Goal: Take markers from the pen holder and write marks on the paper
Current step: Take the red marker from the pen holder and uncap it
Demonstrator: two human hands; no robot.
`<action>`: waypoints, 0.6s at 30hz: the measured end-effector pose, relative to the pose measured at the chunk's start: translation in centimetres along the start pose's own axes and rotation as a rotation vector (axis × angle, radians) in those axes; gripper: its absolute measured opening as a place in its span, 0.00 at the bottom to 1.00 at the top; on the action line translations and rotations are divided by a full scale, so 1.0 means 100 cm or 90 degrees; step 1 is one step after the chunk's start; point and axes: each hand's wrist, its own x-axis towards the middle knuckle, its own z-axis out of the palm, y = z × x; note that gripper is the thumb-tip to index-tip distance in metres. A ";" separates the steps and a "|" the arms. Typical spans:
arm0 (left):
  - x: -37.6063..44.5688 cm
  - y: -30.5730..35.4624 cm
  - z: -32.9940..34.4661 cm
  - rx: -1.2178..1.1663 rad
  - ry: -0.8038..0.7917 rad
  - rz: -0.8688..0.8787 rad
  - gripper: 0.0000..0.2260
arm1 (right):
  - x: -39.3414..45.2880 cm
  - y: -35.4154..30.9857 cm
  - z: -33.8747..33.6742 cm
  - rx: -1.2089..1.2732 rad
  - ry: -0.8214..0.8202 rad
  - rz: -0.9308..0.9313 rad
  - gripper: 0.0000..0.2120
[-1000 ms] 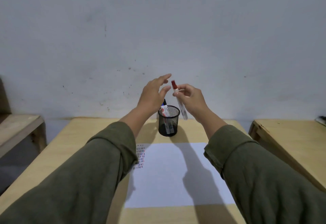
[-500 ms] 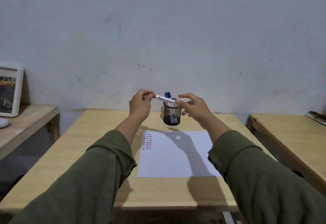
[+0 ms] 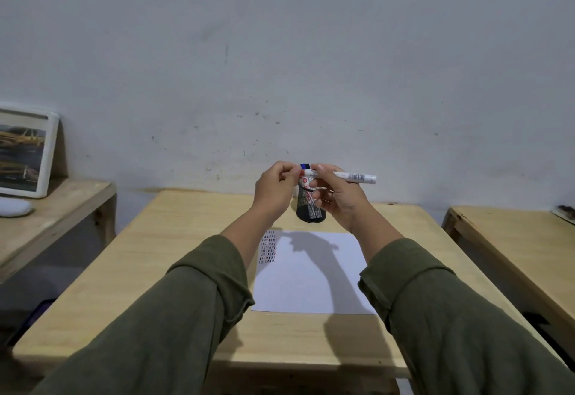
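Our hands meet in the air above the far end of the counter (image 3: 174, 257), in front of the pen holder (image 3: 311, 212). Our right hand (image 3: 337, 198) grips a white marker (image 3: 340, 175) between thumb and fingertips. The marker lies nearly level, its long axis running left to right across the view, with the blunt end and its barcode label pointing to our right, past the hand. Our left hand (image 3: 273, 190) is pinched closed at the marker's left end; we cannot tell whether it has the cap itself, as the fingers hide that end.

The pen holder is a black mesh cup that stands upright on the counter just beyond the paper (image 3: 311, 282). More markers stand in it, and a blue cap shows above its rim between our hands. The paper is a white sheet lying flat in the middle of the counter, with rows of short dark and red marks near its far left corner. Shadows of our arms fall across it.

The counter is pale wood. A plain, scuffed grey wall (image 3: 280, 52) rises behind it. A lower wooden bench (image 3: 56, 208) to the left carries a framed picture (image 3: 26, 152) leaning on the wall, and another wooden table (image 3: 513, 239) stands to the right. Olive sleeves (image 3: 186, 317) cover both forearms.
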 end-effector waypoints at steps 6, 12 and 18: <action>0.003 -0.009 0.000 -0.038 -0.024 0.022 0.09 | 0.007 0.003 -0.001 0.062 -0.017 -0.002 0.05; 0.008 -0.014 0.004 -0.024 -0.038 -0.030 0.10 | 0.013 0.008 0.001 0.072 -0.019 -0.015 0.07; 0.011 -0.010 0.007 0.032 -0.051 -0.084 0.15 | 0.017 0.011 -0.001 0.032 -0.035 -0.033 0.07</action>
